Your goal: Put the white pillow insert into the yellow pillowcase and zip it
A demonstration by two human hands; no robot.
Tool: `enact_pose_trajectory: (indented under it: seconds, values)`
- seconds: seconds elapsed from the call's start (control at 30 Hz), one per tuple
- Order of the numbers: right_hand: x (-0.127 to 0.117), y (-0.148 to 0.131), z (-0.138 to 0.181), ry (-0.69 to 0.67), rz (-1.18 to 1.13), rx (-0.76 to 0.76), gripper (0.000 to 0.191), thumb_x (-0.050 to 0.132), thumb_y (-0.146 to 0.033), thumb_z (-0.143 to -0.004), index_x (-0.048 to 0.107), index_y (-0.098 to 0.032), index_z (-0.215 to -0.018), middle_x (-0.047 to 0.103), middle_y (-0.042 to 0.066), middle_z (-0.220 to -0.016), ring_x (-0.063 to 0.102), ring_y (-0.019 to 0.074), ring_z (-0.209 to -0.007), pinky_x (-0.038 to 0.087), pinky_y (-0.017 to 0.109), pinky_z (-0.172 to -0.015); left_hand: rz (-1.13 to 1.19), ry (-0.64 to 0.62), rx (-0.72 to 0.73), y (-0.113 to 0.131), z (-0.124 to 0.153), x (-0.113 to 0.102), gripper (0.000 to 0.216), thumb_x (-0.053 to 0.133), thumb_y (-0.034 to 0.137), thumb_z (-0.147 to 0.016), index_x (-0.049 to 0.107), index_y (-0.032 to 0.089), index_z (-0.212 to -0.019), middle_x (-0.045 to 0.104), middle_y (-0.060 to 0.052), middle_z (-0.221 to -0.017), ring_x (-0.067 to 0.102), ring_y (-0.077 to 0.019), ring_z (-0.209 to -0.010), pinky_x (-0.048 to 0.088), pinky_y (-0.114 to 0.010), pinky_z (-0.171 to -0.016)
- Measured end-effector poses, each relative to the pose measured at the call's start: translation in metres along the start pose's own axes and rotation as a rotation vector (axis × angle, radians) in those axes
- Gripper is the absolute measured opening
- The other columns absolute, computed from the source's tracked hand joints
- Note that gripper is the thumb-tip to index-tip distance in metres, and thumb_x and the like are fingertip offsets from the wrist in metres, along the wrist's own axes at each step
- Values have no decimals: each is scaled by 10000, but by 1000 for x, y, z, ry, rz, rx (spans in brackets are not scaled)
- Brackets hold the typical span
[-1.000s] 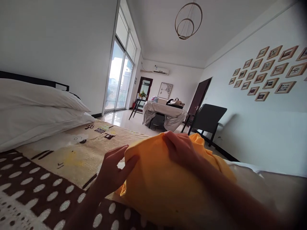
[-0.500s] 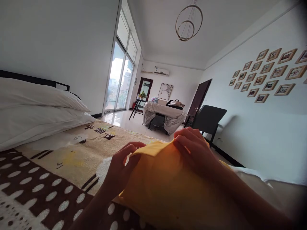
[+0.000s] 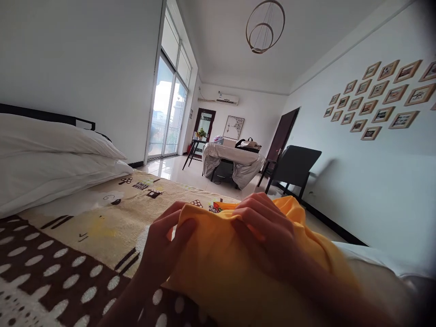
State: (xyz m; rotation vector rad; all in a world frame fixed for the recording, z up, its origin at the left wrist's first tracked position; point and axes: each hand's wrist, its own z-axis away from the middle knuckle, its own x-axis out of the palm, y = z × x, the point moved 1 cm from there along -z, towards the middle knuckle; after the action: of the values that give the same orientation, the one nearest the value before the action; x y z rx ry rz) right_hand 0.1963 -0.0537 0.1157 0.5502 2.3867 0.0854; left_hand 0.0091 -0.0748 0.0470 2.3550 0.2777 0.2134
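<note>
White walls (image 3: 78, 63) around a bright room, with a glossy pale floor (image 3: 160, 167), a sliding glass door (image 3: 166, 109) at left and wooden-framed small pictures (image 3: 378, 90) at right. Farther back, a long table under crinkled translucent sheeting (image 3: 233, 152), and beside it a black high-backed chair (image 3: 295, 167). Close by, a bed with plump white pillows (image 3: 56, 136) at left and a cream plush blanket with cartoon prints (image 3: 98, 222), bordered by a dark brown band with white dots (image 3: 61, 259). Near centre, raised over the blanket's near right part, a plain yellow-orange cloth of thin, soft fabric (image 3: 211, 254): glowing warm orange along the upper edge, duller and browner toward the shadowed bottom, smooth in front, bunched into bright loose folds at right. Lower left corner over the dotted band; overall shape and full extent impossible to tell. Left hand (image 3: 166, 238) pinching the cloth's upper left corner, thumb in front, fingers behind. Right hand (image 3: 267, 227) pinching the same upper edge farther along, fingers curled over, thumb on the near face. Hands near each other, with a short slack stretch of edge between.
</note>
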Motion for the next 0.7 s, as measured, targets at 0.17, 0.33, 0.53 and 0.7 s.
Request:
enact_pose_trajectory:
  seconds: [0.17, 0.33, 0.53, 0.7]
  values:
    - [-8, 16, 9, 1, 4, -6, 141, 511, -111, -893, 568, -204, -803, 606, 30, -739, 510, 157, -696, 400, 331, -669, -43, -56, 66, -6, 1, 0, 217, 577, 368, -862, 658, 185, -778, 636, -53, -905, 575, -180, -842, 443, -259, -730]
    - [-13, 22, 12, 28, -21, 23, 167, 502, -83, -859, 544, -205, -754, 599, 32, -721, 524, 170, -713, 410, 330, -651, -24, -117, 79, -7, 4, 2, 168, 574, 350, -869, 643, 197, -876, 631, -61, -932, 581, -196, -904, 457, -283, -785]
    - [-6, 30, 15, 67, 49, -35, 196, 456, -57, -733, 418, -203, -606, 585, 37, -761, 475, 156, -687, 389, 307, -609, -76, -148, 73, -12, 6, 5, 99, 589, 285, -861, 619, 193, -839, 627, -57, -915, 580, -185, -892, 448, -282, -804]
    - [4, 28, 15, 10, 88, 0, 198, 491, -56, -722, 550, -192, -853, 630, 61, -905, 519, 186, -812, 418, 348, -725, -59, -127, 118, -21, 6, 7, 51, 559, 209, -850, 565, 196, -801, 589, -32, -888, 560, -159, -852, 438, -256, -760]
